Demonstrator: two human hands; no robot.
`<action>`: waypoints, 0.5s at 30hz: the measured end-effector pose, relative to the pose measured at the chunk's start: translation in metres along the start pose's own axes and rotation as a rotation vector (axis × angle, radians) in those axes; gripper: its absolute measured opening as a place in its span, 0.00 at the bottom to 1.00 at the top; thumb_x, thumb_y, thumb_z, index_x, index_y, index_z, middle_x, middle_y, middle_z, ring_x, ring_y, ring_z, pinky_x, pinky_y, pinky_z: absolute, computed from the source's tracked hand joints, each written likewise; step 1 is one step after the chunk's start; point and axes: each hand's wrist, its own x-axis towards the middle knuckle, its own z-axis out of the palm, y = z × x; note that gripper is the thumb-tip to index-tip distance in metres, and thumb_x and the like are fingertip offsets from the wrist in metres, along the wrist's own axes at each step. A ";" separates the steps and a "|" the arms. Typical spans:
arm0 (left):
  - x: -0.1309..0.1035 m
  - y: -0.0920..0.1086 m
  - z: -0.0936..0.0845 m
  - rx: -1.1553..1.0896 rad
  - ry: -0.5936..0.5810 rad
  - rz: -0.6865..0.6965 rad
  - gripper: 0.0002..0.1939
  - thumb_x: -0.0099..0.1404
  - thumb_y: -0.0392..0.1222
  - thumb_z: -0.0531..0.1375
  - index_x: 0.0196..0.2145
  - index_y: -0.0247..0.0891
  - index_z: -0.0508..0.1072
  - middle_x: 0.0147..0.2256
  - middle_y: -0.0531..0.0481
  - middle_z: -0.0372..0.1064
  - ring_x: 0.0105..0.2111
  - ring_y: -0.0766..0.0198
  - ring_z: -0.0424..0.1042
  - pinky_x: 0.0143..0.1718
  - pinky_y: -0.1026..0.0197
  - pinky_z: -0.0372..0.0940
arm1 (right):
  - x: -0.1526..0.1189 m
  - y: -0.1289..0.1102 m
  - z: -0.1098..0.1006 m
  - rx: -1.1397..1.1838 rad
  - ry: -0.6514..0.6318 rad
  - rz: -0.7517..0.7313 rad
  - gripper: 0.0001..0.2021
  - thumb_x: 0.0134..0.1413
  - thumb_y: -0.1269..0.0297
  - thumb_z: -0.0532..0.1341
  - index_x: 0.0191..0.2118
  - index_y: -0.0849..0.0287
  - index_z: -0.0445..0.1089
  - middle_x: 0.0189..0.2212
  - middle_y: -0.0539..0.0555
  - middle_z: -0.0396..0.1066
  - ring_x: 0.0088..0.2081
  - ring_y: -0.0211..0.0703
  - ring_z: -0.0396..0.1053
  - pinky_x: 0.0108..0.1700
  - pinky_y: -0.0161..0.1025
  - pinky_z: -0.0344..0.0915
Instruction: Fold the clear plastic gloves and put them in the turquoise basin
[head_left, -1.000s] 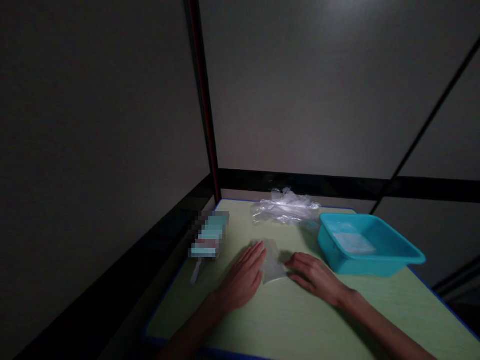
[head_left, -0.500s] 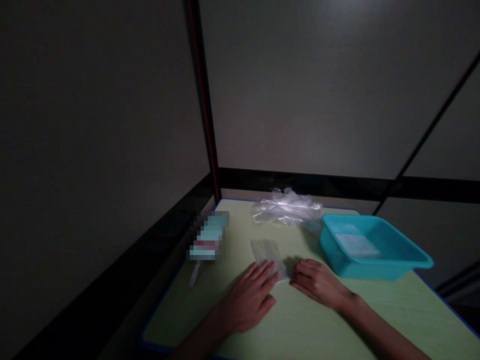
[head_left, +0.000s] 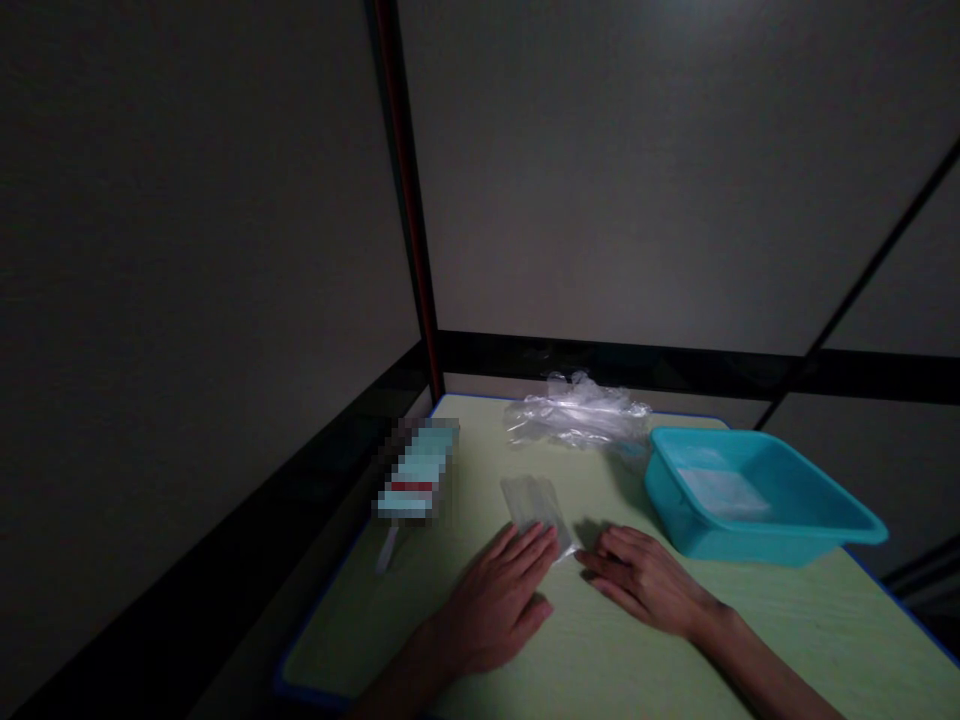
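1. The small clear plastic bag [head_left: 538, 507] lies flat on the green table [head_left: 675, 650], a little left of the middle and nearer to me than the heap of plastic at the far edge. Its near end reaches down between my two hands.
2. My left hand [head_left: 501, 600] lies palm down on the table, fingers stretched out and close together. The fingertips rest on or right against the bag's near left edge. It grips nothing.
3. My right hand [head_left: 643, 580] also lies flat, palm down, fingers extended and pointing left toward the bag's near corner. The fingertips are just beside that corner, and I cannot tell in this dim light whether they touch it. This hand holds nothing either.
4. The two hands are near each other, with only the bag's tip and a narrow strip of table between their fingertips.
5. To the right of my right hand stands a turquoise plastic tub [head_left: 757, 500], and something pale and flat lies inside it on the bottom.
6. Beyond the bag, at the far edge of the table, sits a crumpled heap of clear plastic [head_left: 576, 414], just beside the tub's far left corner.
7. To the left of the bag, near the table's left edge, lies a blurred teal and white packet [head_left: 418, 472] with a pale strip sticking out of its near end.
8. The table has a blue rim, and dark walls stand close behind it and to its left.
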 end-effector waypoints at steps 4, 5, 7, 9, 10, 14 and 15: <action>0.000 0.001 -0.002 -0.010 -0.021 0.012 0.31 0.61 0.39 0.50 0.59 0.41 0.41 0.60 0.52 0.38 0.59 0.64 0.39 0.58 0.55 0.36 | 0.000 -0.001 -0.001 0.017 -0.023 0.014 0.15 0.58 0.61 0.49 0.47 0.58 0.63 0.30 0.54 0.64 0.34 0.43 0.61 0.36 0.40 0.58; 0.000 0.001 -0.002 -0.008 -0.023 0.014 0.31 0.61 0.39 0.50 0.59 0.41 0.41 0.60 0.52 0.38 0.59 0.63 0.39 0.58 0.55 0.36 | 0.000 -0.001 -0.001 0.024 -0.028 0.014 0.14 0.58 0.61 0.49 0.47 0.58 0.64 0.30 0.54 0.64 0.34 0.43 0.61 0.36 0.40 0.58; -0.001 0.000 -0.001 -0.003 -0.028 0.023 0.31 0.61 0.40 0.51 0.59 0.41 0.41 0.60 0.51 0.39 0.59 0.63 0.39 0.58 0.56 0.37 | 0.000 -0.001 -0.001 0.033 -0.025 0.007 0.13 0.57 0.62 0.50 0.45 0.58 0.65 0.29 0.54 0.63 0.33 0.42 0.61 0.36 0.39 0.58; -0.001 -0.002 0.001 0.005 -0.030 0.030 0.31 0.61 0.40 0.51 0.59 0.40 0.41 0.60 0.50 0.38 0.59 0.63 0.39 0.58 0.56 0.37 | 0.000 -0.001 0.001 0.014 0.021 -0.007 0.11 0.57 0.62 0.50 0.41 0.59 0.67 0.28 0.53 0.64 0.33 0.41 0.61 0.35 0.38 0.58; -0.001 -0.002 0.001 0.009 -0.031 0.032 0.31 0.61 0.40 0.51 0.59 0.40 0.42 0.60 0.50 0.38 0.59 0.63 0.39 0.58 0.56 0.38 | 0.000 0.000 0.003 -0.009 0.059 -0.012 0.11 0.57 0.63 0.50 0.39 0.59 0.67 0.27 0.53 0.64 0.32 0.41 0.61 0.34 0.38 0.58; -0.002 -0.002 0.001 0.020 -0.018 0.040 0.31 0.61 0.41 0.51 0.59 0.38 0.42 0.60 0.48 0.38 0.59 0.62 0.39 0.58 0.56 0.38 | 0.003 0.001 0.011 -0.108 0.183 -0.002 0.12 0.58 0.67 0.50 0.28 0.59 0.67 0.23 0.51 0.63 0.28 0.39 0.60 0.30 0.38 0.55; -0.002 -0.002 0.001 0.020 -0.013 0.046 0.31 0.61 0.41 0.51 0.59 0.38 0.43 0.60 0.48 0.38 0.59 0.61 0.40 0.58 0.56 0.39 | 0.004 0.001 0.012 -0.128 0.193 -0.003 0.12 0.58 0.67 0.50 0.28 0.59 0.67 0.23 0.51 0.63 0.28 0.39 0.61 0.30 0.38 0.55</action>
